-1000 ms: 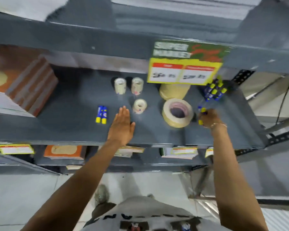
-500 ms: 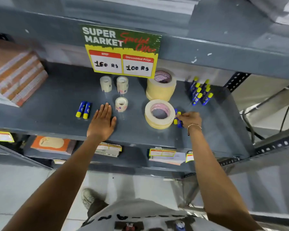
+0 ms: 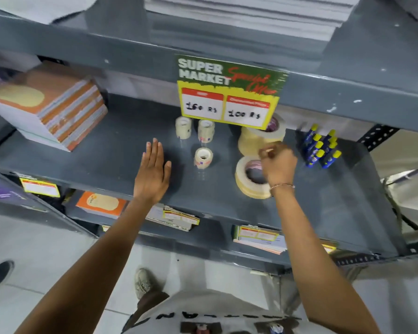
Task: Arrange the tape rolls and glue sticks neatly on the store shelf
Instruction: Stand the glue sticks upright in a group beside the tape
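Observation:
My left hand (image 3: 152, 172) lies flat, palm down, on the grey shelf (image 3: 111, 150), left of three small tape rolls (image 3: 203, 157). The two loose glue sticks seen earlier do not show; the hand covers that spot. My right hand (image 3: 279, 165) hovers with curled, pinched fingers over a large masking tape roll (image 3: 245, 186) lying flat. Nothing shows between its fingers. A second large roll (image 3: 256, 141) sits just behind it. Several blue glue sticks with yellow caps (image 3: 321, 148) stand grouped at the right.
A price sign (image 3: 229, 92) hangs from the shelf above and hides the back of the tape rolls. A stack of notebooks (image 3: 56, 109) fills the shelf's left end. A perforated upright (image 3: 377, 138) bounds the right. More notebooks and tags lie on the lower shelf.
My right hand lifted from the flat roll's right edge to above it, and the glue stick it held is gone from sight. My left hand slid left over the two loose sticks.

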### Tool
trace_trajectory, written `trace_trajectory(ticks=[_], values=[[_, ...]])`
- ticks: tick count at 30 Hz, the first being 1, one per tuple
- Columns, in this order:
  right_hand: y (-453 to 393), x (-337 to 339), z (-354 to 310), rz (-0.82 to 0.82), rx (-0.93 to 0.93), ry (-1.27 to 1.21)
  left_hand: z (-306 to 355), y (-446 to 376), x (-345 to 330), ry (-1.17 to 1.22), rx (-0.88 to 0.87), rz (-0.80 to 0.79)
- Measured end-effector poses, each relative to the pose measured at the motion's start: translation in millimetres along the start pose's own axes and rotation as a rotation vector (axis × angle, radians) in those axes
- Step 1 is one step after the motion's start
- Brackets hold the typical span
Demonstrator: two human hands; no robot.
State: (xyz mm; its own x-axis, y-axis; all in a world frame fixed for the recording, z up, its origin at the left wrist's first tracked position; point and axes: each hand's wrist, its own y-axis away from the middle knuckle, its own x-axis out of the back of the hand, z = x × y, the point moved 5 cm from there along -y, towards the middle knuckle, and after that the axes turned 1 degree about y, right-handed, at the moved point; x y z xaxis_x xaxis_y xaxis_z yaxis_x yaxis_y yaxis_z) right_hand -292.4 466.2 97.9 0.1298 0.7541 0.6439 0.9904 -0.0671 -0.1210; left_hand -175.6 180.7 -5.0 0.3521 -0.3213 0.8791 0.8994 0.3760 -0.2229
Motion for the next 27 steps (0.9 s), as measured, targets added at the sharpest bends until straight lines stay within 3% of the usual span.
trace_trajectory(ticks=[5, 7, 10, 15, 21, 24, 27], values=[[60.2, -90.4, -91.5, -0.285, 0.301, -0.044, -71.0, -16.6, 31.3, -0.002, 0.120, -0.032], [76.4, -134.6, -104.1, -0.411, 0.268, 0.023, -98.9, -21.7, 37.0, -0.034, 0.147, -0.100], [89.2, -191.7, -100.5, -0.625, 0.126, 0.321, -122.1, -31.6, 36.6, -0.087, 0.142, -0.237], [88.8, -242.0, -112.2, -0.506, 0.020, 0.459, -118.6, -57.7, 25.0, -0.107, -0.006, -0.321], [90.5, -282.7, -128.0, -0.562, 0.109, 0.746, -117.9, -65.3, 10.4, -0.133, -0.098, -0.304], [89.5, -277.2, -124.9, -0.604, 0.088, 0.738, -109.7, -67.6, 9.7, -0.069, -0.034, -0.295], [82.1, -241.9, -120.8, -0.660, -0.004, 0.555, -85.8, -57.9, 5.1, 0.069, 0.012, -0.273]])
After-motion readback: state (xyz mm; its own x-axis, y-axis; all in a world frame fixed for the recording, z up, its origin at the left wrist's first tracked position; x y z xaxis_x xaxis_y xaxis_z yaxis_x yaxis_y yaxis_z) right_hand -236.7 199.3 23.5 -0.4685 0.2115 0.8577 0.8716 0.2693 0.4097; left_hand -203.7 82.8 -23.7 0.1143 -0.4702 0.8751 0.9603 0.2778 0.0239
